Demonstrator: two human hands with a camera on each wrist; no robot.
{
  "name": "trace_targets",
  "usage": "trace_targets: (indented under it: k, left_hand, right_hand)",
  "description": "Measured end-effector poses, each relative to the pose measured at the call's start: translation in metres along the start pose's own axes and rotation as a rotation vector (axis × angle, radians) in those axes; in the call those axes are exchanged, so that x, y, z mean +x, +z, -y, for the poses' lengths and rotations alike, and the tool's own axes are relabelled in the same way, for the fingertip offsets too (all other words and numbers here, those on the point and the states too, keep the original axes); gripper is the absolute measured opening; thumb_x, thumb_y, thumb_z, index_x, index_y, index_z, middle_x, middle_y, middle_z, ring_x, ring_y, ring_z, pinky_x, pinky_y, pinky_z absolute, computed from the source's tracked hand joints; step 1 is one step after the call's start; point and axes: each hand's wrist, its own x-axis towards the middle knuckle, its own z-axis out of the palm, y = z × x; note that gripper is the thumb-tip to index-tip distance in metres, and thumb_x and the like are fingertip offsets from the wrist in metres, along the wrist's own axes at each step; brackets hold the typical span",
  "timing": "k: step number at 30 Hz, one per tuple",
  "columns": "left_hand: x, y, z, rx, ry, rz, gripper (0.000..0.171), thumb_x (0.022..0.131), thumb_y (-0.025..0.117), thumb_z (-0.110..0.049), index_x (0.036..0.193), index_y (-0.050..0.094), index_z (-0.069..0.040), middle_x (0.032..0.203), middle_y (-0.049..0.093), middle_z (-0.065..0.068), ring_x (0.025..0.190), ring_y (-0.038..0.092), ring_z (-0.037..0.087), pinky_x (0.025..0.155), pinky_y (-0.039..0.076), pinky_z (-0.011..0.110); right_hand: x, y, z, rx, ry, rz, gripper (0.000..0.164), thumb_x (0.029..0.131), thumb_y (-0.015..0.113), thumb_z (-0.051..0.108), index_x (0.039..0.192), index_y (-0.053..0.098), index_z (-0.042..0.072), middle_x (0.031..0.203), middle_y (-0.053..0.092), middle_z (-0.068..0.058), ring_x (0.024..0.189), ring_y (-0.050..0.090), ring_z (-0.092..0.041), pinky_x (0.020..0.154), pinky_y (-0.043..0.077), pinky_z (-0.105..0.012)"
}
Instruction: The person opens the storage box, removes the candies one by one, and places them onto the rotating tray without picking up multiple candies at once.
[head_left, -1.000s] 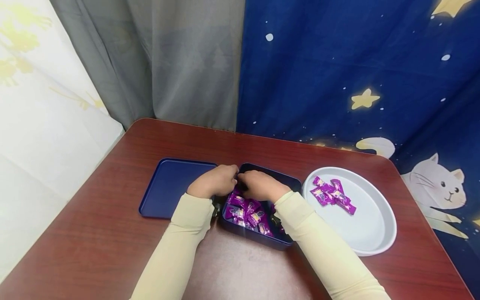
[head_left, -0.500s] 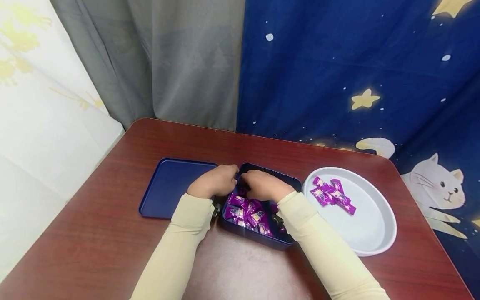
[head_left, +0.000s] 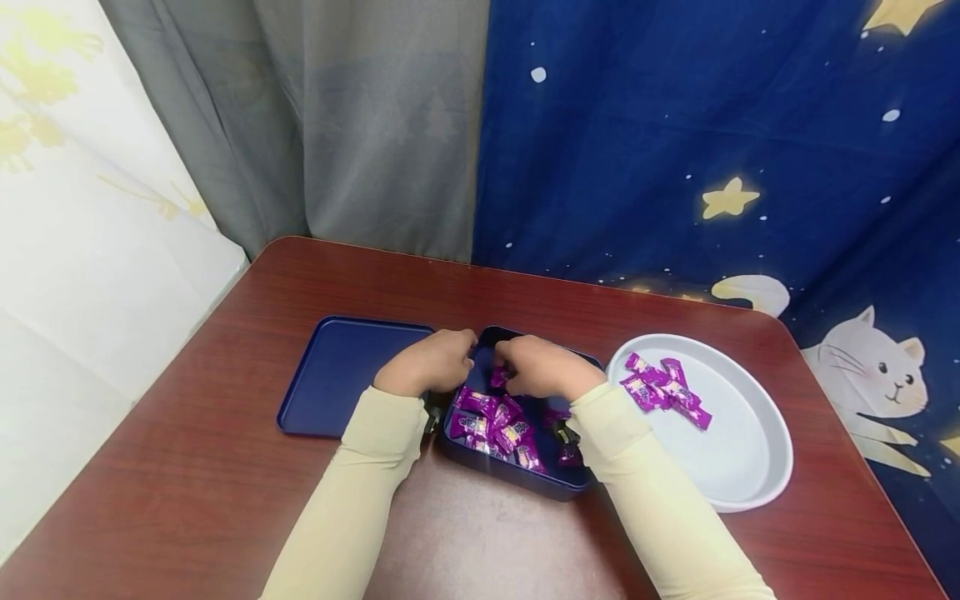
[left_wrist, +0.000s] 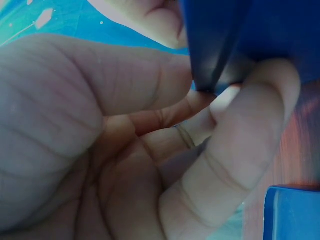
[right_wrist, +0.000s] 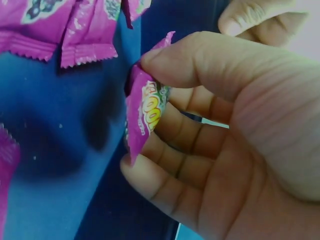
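My left hand (head_left: pixel 435 360) grips the left wall of a dark blue rectangular box (head_left: pixel 510 478), thumb on one side and fingers on the other; the left wrist view shows this box wall (left_wrist: pixel 215 35) close up. Inside the box, my right hand (head_left: pixel 546 367) pinches one purple wrapped candy (right_wrist: pixel 144 112) between thumb and fingers, above the box floor. Several more purple candies (head_left: pixel 480 427) lie heaped in the near left part of the box. Others, partly hidden by my right wrist, lie at its right end.
A flat blue lid (head_left: pixel 348 379) lies left of the box on the brown table (head_left: pixel 187 467). At the right, close beside the box, stands a round white tray (head_left: pixel 738 454) holding a small cluster of purple candies (head_left: pixel 663 390). Curtains hang behind the table.
My right hand has moved a little to the right inside the box, away from my left hand, with a purple candy now showing at its fingertips. My left hand stays on the box wall.
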Motion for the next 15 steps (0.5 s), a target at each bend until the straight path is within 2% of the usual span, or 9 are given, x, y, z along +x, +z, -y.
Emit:
trace_targets:
  k: [7, 15]
  left_hand:
    - [0.001, 0.000, 0.000, -0.007, -0.003, -0.007, 0.035, 0.094, 0.050, -0.015, 0.126, 0.052, -0.001, 0.118, 0.061, 0.014, 0.101, 0.057, 0.023, 0.092, 0.048, 0.045]
    - [0.001, 0.001, 0.001, -0.009, -0.008, -0.012, 0.037, 0.094, 0.050, -0.015, 0.129, 0.050, 0.000, 0.121, 0.059, 0.015, 0.104, 0.056, 0.024, 0.094, 0.047, 0.046]
  right_hand:
    - [-0.010, -0.006, -0.007, 0.051, 0.017, -0.017, 0.024, 0.076, 0.070, 0.012, 0.099, 0.063, 0.010, 0.073, 0.057, -0.001, 0.066, 0.051, -0.015, 0.059, 0.047, -0.029]
    - [-0.026, -0.013, -0.015, 0.094, 0.041, -0.083, 0.026, 0.076, 0.073, 0.015, 0.099, 0.062, 0.009, 0.072, 0.055, -0.001, 0.065, 0.051, -0.015, 0.062, 0.047, -0.031]
